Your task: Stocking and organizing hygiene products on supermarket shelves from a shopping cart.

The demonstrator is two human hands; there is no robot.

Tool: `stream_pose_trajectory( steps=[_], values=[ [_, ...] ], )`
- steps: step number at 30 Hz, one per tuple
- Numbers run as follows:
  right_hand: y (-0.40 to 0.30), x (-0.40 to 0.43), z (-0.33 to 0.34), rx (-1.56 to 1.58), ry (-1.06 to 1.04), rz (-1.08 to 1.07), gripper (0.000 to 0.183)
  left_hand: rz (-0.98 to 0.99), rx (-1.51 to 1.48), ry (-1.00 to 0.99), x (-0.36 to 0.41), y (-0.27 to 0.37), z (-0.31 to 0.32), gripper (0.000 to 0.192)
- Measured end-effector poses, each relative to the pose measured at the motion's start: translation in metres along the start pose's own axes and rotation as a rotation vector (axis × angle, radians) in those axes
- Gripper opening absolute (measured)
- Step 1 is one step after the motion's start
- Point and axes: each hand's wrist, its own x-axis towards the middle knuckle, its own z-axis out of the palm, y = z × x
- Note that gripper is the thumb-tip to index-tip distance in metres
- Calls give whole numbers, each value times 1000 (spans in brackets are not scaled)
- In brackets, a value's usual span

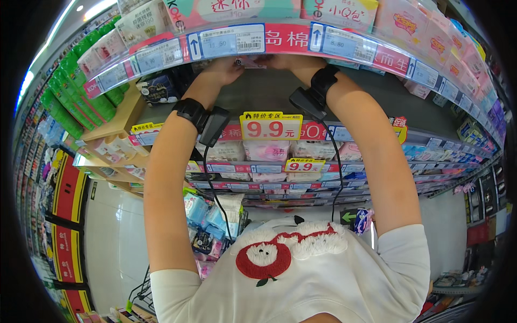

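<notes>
Both of my hands reach in under the price rail (286,40) of an upper shop shelf. My left hand (227,70) is at one end of a small pink-and-white package (253,61), and my right hand (282,61) is at its other end. The rail and shadow hide most of my fingers, so the grip on the package does not show. Below the hands lies the dark shelf board (258,91). A dark-blue pack (157,88) stands on this level, left of my left wrist.
Boxed and bagged pads (238,10) fill the shelf above. Green packs (76,97) stand at the left. Lower shelves hold more soft packs (266,150) behind price signs (271,126). A cart (141,292) with packages (204,218) is beside my body. Cables (337,169) hang from both wrist devices.
</notes>
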Motion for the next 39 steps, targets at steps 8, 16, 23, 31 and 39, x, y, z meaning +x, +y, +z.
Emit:
stream_pose_trajectory(
  steps=[8,16,23,31,39],
  values=[
    [3,16,32,13,48,28,32,-30,-391,231,14,-4,4,49],
    [9,16,38,-7,80,76,35,-76,-242,175,-7,12,26,64],
    [-9,12,7,-203,-164,156,34,-121,-385,233,-22,26,16,58],
    [-69,18,-18,1526,377,1202,39,81,-284,446,-71,35,44,55],
    [-127,-15,-68,1699,517,1161,26,605,-428,551,-168,8,118,25]
  ],
)
